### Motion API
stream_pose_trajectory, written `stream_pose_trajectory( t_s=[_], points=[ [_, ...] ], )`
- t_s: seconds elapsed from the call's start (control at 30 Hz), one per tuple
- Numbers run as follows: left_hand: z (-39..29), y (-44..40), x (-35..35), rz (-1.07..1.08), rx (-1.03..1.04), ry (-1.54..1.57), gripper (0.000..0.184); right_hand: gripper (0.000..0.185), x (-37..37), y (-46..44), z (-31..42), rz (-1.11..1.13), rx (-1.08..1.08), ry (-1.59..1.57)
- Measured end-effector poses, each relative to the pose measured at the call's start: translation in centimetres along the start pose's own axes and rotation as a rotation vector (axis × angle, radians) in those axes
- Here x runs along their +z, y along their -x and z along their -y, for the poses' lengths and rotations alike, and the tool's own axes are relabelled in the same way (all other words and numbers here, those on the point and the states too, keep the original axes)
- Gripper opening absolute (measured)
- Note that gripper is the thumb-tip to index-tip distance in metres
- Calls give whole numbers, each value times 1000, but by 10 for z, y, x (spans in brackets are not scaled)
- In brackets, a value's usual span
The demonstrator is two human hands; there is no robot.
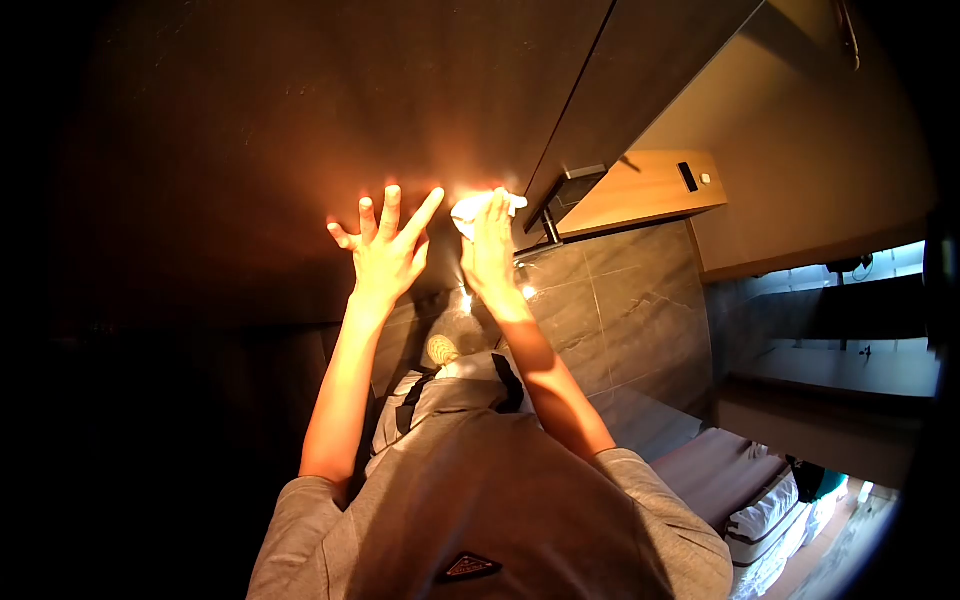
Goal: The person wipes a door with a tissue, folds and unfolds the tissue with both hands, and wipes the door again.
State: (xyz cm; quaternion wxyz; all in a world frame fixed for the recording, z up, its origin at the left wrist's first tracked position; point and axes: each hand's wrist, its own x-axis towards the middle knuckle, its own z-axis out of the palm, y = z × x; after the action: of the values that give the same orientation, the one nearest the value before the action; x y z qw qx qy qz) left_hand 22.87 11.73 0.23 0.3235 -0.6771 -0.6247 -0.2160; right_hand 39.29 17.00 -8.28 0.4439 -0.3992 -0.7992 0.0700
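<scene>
My left hand (385,255) has its fingers spread, with the fingertips at a dark, smooth upright panel (300,110); it holds nothing. My right hand (491,255) presses a crumpled white cloth (468,212) against the same panel, close to its right edge. The fingers lie over the cloth, and part of it sticks out on both sides of them. Whether it is fabric or paper, I cannot tell. Just right of this hand, a black handle (565,200) stands out from the panel. Bright light washes out the fingertips and the cloth.
A vertical seam (572,100) runs through the panel. To the right are a wooden ledge (640,195) with a small dark device (687,177) and grey floor tiles (640,310). White bedding (765,525) lies at the lower right. The left side is in deep shadow.
</scene>
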Motion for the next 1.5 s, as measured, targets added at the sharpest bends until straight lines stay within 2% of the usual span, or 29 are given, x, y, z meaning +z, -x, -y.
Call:
stream_pose_trajectory(
  t_s=[0.03, 0.07, 0.17, 0.23, 0.27, 0.37, 0.4, 0.5, 0.53, 0.63, 0.83, 0.9, 1.0, 1.1, 1.17, 1.27, 1.37, 1.5],
  points=[
    [1, 0, 0, 1, 11, -6, 63, 62, -8, -6, -4, -4, -22, 14],
    [2, 1, 0, 1, 22, -14, 64, 62, -14, -10, -5, -77, 80, -7],
    [0, 4, 3, -19, -25, 74, 68, 55, -32, -32, -12, -253, 146, 55],
    [4, -1, -1, -15, 39, 1, 65, 47, -38, -48, -17, -379, 50, 176],
    [5, -1, -1, -24, 53, -10, 65, 46, -41, -50, -14, -423, 93, 197],
    [7, 0, 0, -30, 70, -26, 65, 55, -44, -53, -3, -514, 208, 51],
    [7, 2, 3, -31, 72, -26, 66, 51, -40, -51, -4, -519, 232, 106],
    [4, 4, 8, -89, 22, 58, 67, 36, -34, -54, 0, -677, 344, -56],
    [5, 4, 9, -86, 23, 50, 66, 32, -30, -52, 0, -689, 447, -180],
    [5, 3, 7, -73, 37, 11, 65, 39, -37, -45, -6, -480, 402, -3],
    [4, -1, 4, -72, 33, -9, 66, 41, -16, -42, 10, -555, 300, -52],
    [0, 1, 7, -78, -14, 55, 66, 48, -10, -29, 12, -480, 251, 43],
    [-3, -3, -2, -8, 73, 8, 67, 52, -13, -20, 17, -372, 199, 33],
    [-20, -18, -12, 44, 46, 44, 76, 54, -33, -25, 7, -340, 156, 72],
    [-18, -18, -7, 19, 67, -32, 80, 55, -38, -32, 7, -400, 286, -47],
    [-19, -18, 0, 18, 67, -53, 86, 48, -31, -35, 27, -409, 289, -5],
    [-19, -15, 2, 17, 64, -43, 88, 49, -16, -18, 33, -332, 244, -69],
    [-18, -17, -4, 62, 70, -65, 89, 58, -33, -18, 25, -267, 218, -67]
  ],
)
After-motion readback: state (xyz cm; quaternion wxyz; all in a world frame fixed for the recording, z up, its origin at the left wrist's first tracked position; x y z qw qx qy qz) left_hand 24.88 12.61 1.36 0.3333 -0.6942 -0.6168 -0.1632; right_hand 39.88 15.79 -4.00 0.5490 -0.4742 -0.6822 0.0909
